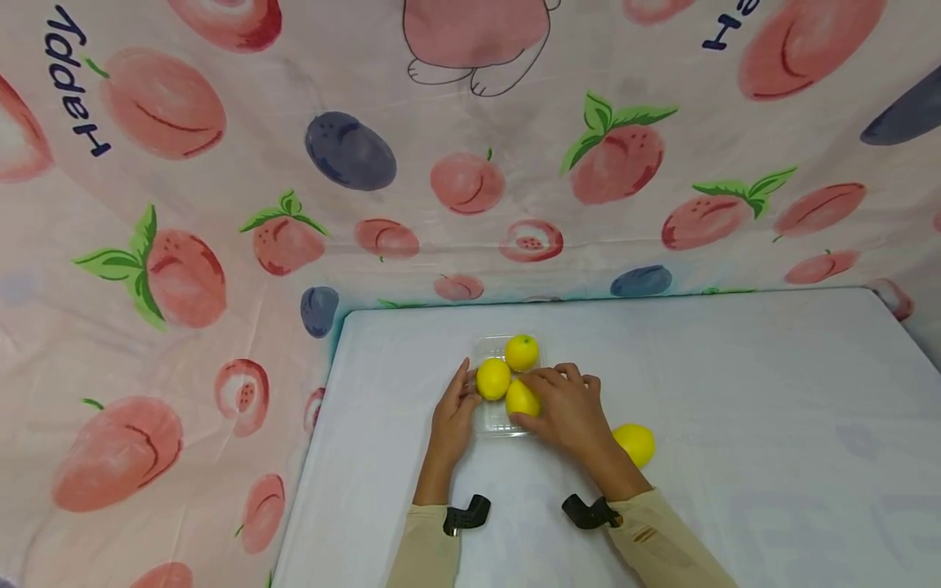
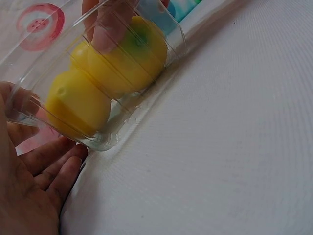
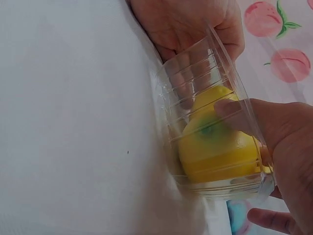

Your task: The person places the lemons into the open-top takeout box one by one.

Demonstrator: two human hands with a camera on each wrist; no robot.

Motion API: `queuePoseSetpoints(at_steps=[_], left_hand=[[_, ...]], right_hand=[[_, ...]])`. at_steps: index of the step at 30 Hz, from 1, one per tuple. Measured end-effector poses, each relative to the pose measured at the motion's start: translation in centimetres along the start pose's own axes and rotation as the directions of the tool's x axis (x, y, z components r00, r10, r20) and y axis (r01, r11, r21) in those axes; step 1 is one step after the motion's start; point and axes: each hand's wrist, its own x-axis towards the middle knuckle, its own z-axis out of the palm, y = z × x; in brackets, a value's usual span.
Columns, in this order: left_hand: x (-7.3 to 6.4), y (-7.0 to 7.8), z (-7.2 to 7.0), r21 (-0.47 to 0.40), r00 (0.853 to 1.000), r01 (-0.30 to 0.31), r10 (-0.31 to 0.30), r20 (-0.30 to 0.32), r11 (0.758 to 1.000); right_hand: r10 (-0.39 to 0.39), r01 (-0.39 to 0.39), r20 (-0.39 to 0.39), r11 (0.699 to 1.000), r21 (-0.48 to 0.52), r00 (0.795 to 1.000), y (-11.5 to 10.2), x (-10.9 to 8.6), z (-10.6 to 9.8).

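A clear plastic container point(image 1: 507, 429) stands on the white table with yellow lemons in it. One lemon point(image 1: 493, 379) lies at its left side and another lemon point(image 1: 522, 352) at its far end. My right hand point(image 1: 569, 408) reaches over the right rim and grips a third lemon point(image 1: 523, 399) between thumb and fingers, inside the near part. Through the clear wall, the right thumb point(image 3: 234, 111) shows against this lemon's green-tinged end. My left hand point(image 1: 452, 416) rests along the container's left side, its fingers point(image 2: 63, 169) extended at the lower edge.
One more lemon point(image 1: 635, 445) lies on the table beside my right wrist, partly hidden by it. The white tabletop point(image 1: 735, 392) stretches off to the right. Fruit-printed cloth point(image 1: 470, 131) hangs behind the table and at its left.
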Motion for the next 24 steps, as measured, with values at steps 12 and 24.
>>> queuePoseSetpoints(at_steps=[12,24], left_hand=[[0.0,-0.1,0.1,0.009,1.000,-0.001,0.001,-0.003,1.000],[0.0,-0.2,0.2,0.011,1.000,-0.014,0.014,-0.009,1.000]], right_hand=[[-0.018,0.017,0.033,1.000,0.017,0.999,0.3,-0.4,0.1],[-0.026,0.033,-0.039,0.984,0.176,0.999,2.6,-1.8,-1.9]])
